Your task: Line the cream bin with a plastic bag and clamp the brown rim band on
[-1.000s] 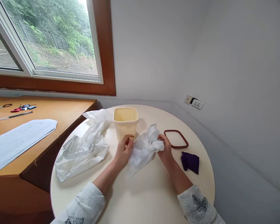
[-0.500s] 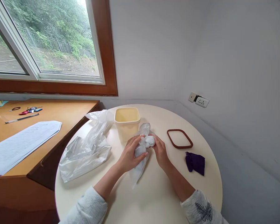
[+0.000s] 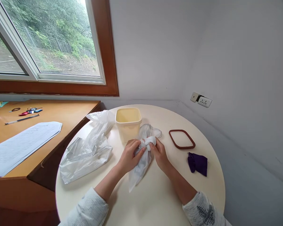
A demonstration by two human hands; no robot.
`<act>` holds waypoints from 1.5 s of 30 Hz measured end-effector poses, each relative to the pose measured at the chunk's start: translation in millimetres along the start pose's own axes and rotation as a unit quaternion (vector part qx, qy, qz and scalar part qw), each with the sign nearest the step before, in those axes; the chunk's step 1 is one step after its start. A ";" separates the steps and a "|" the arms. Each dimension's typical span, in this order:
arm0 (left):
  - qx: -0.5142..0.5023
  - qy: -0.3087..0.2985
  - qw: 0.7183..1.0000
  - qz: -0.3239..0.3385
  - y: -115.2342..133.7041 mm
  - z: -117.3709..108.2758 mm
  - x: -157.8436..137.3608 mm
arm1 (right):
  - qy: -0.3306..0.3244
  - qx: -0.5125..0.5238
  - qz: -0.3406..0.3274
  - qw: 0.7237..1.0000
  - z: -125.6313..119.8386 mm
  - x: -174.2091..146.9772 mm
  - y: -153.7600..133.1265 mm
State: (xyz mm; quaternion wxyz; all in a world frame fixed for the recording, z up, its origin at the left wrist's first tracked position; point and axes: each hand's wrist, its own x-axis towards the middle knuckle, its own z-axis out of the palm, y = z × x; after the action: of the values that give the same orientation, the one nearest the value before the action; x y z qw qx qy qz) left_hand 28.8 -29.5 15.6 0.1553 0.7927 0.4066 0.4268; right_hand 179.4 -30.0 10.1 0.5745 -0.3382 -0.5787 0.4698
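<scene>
A white plastic bag [image 3: 141, 168], twisted into a knot at its middle, lies between my hands over the round table. My left hand [image 3: 130, 156] grips the knot from the left, thumb and fingers closed on the plastic. From the right, my right hand [image 3: 160, 154] pinches the looped part of the same bag. One end of the bag hangs toward me and loose ends stick out beyond the knot. Just behind my left hand stands a cream square plastic tub [image 3: 128, 127] without a lid on it.
Another crumpled plastic bag [image 3: 87, 157] lies on the table's left. At the right are a brown rounded-square ring [image 3: 171, 138] and a folded purple cloth [image 3: 198, 164]. A wooden desk [image 3: 68, 108] holds papers [image 3: 25, 144], a pen [image 3: 22, 119] and keys [image 3: 33, 110].
My right thumb has come over the front of the knot. A loose end of the bag now spreads out to the right behind the knot, and the near end has shifted slightly left.
</scene>
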 end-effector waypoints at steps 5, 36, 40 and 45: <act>0.006 0.002 1.000 0.013 1.0 -0.3 0.4 | 0.041 0.012 0.013 0.999 0.3 -0.3 -0.4; 0.089 0.059 0.988 0.108 2.6 2.6 -4.8 | 0.098 0.070 0.067 0.990 -2.4 3.5 9.1; 0.061 0.048 0.990 0.119 4.7 2.4 -5.1 | 0.096 0.064 0.069 0.991 -1.3 2.4 8.7; 0.013 0.024 0.995 0.093 10.1 -1.1 -3.9 | 0.085 0.059 0.065 0.992 1.4 0.9 10.0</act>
State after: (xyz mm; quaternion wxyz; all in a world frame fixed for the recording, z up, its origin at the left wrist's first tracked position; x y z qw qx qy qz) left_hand 31.9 -38.9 20.1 0.0946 0.8184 0.3405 0.4531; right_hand 176.4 -26.1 1.3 0.6088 -0.3798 -0.4756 0.5089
